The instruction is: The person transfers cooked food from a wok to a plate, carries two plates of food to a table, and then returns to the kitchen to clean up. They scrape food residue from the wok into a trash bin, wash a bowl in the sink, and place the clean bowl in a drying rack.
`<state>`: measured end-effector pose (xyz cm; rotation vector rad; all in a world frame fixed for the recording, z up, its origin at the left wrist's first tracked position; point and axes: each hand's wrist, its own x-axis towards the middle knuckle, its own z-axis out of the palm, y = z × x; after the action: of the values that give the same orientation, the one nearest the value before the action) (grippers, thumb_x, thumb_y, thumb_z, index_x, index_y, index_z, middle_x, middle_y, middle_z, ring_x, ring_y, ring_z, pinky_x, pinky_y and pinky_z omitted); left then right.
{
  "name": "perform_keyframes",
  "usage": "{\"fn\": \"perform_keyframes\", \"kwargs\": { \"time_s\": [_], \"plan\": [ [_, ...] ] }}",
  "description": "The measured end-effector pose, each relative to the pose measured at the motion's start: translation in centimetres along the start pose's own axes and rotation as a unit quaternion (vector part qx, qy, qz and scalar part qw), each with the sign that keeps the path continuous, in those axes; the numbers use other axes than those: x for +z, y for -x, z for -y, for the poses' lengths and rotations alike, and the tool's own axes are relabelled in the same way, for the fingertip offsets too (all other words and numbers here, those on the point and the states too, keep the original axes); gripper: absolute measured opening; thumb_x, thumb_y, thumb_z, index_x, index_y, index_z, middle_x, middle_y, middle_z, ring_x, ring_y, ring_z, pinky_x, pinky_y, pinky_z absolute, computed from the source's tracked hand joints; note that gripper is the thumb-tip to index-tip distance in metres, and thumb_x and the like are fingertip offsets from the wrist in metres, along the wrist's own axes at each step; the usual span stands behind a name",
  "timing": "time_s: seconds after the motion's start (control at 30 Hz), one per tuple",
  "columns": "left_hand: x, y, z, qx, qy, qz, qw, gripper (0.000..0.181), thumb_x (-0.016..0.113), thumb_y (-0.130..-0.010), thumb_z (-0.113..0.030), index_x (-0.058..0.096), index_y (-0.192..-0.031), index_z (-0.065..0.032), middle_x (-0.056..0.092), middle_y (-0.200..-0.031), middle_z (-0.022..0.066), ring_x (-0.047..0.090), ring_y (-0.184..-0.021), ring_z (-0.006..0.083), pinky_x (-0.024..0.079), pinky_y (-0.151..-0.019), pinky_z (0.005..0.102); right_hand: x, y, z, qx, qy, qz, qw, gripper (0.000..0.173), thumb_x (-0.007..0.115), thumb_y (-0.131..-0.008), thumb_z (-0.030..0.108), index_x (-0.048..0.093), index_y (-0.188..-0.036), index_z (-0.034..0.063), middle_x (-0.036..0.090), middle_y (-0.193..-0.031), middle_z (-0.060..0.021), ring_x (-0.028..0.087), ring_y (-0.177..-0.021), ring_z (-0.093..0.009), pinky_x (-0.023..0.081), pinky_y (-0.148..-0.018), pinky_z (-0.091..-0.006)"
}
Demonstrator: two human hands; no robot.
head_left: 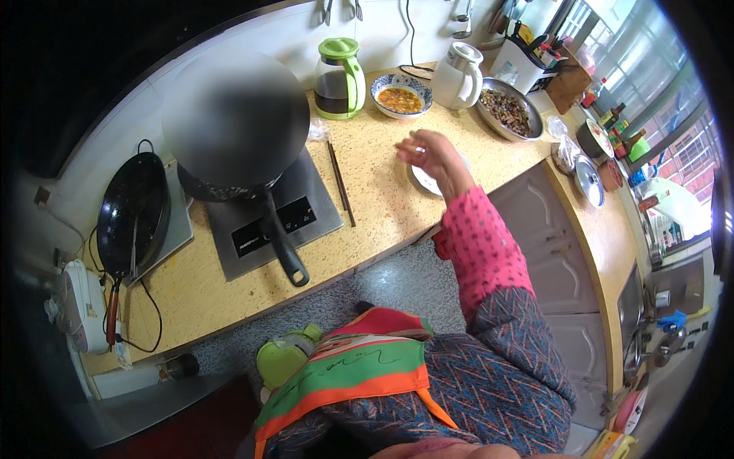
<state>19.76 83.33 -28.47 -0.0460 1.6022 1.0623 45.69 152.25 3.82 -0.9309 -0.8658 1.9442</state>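
Note:
My right hand (433, 158), in a pink dotted sleeve, is over a small white plate (425, 181) on the counter. Its fingers are loosely bent and apart, and nothing shows in them. My left hand is out of view. To the left, a pair of dark chopsticks (342, 183) lies beside an induction cooker (229, 252). A dark pan (203, 189) sits on the cooker, its black handle (284, 246) toward me. A blurred round patch hides most of the pan. Beyond my hand stands a blue-patterned bowl (401, 80) with orange-yellow liquid food.
A green-lidded glass jug (339, 80) and a white jug (457, 77) stand along the wall. A metal dish (536, 133) holds chopped food. At left, a black wok (133, 206) leans near a cable (157, 321). Bottles (611, 116) line the window side.

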Motion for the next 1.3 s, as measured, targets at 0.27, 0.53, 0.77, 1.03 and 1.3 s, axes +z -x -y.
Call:
{"fn": "perform_keyframes", "kwargs": {
  "time_s": [0.27, 0.53, 0.77, 1.03, 1.3],
  "plan": [
    [5.4, 1.9, 4.1, -0.043, 0.224, -0.038, 0.973, 0.034, 0.057, -0.096, -0.027, 0.053, -0.120, -0.0038, 0.058, -0.112, 0.0116, 0.059, -0.100, 0.0240, 0.050, -0.084, 0.0422, -5.8, -17.0, 0.9, 0.008, -0.074, -0.090, 0.993, 0.045, 0.054, -0.090, 0.004, 0.034, -0.129, -0.0050, 0.046, -0.117, -0.0267, 0.060, -0.088, -0.039, 0.060, -0.076, -0.0483],
    [8.2, 8.4, 7.1, 0.026, -0.078, 0.043, 0.996, 0.024, 0.055, -0.094, -0.023, 0.056, -0.108, -0.0038, 0.059, -0.088, 0.0054, 0.057, -0.079, 0.0135, 0.048, -0.069, 0.0316, -15.7, -19.9, 0.0, -0.028, -0.010, 0.155, 0.987, 0.037, 0.051, -0.095, 0.010, 0.049, -0.127, -0.0077, 0.059, -0.118, -0.0202, 0.057, -0.106, -0.034, 0.050, -0.092, -0.0446],
    [11.2, 12.6, 9.8, 0.012, 0.022, -0.123, 0.992, 0.038, 0.056, -0.095, -0.025, 0.051, -0.127, -0.0034, 0.061, -0.099, 0.0070, 0.059, -0.087, 0.0161, 0.049, -0.076, 0.0305, -13.2, -8.1, 5.7, -0.057, 0.093, 0.002, 0.994, 0.042, 0.047, -0.090, 0.004, 0.044, -0.128, -0.0142, 0.050, -0.130, -0.0283, 0.049, -0.122, -0.041, 0.045, -0.106, -0.0477],
    [4.0, 12.6, 19.9, 0.031, 0.039, -0.062, 0.997, 0.043, 0.055, -0.095, -0.026, 0.049, -0.133, -0.0053, 0.060, -0.110, 0.0068, 0.059, -0.097, 0.0179, 0.048, -0.083, 0.0319, -14.7, 11.6, 4.1, -0.041, 0.094, 0.005, 0.995, 0.062, 0.047, -0.076, -0.010, 0.032, -0.137, -0.0155, 0.039, -0.137, -0.0342, 0.039, -0.130, -0.050, 0.051, -0.100, -0.0474],
    [-5.8, 15.3, 27.5, 0.061, -0.003, -0.074, 0.995, 0.045, 0.057, -0.093, -0.025, 0.049, -0.133, -0.0066, 0.060, -0.109, 0.0063, 0.057, -0.096, 0.0165, 0.047, -0.083, 0.0312, -10.8, 33.2, -14.9, 0.043, 0.103, 0.043, 0.993, 0.053, 0.064, -0.075, 0.000, 0.051, -0.125, -0.0025, 0.061, -0.119, -0.0175, 0.060, -0.108, -0.031, 0.052, -0.093, -0.0454]
  ]
}}
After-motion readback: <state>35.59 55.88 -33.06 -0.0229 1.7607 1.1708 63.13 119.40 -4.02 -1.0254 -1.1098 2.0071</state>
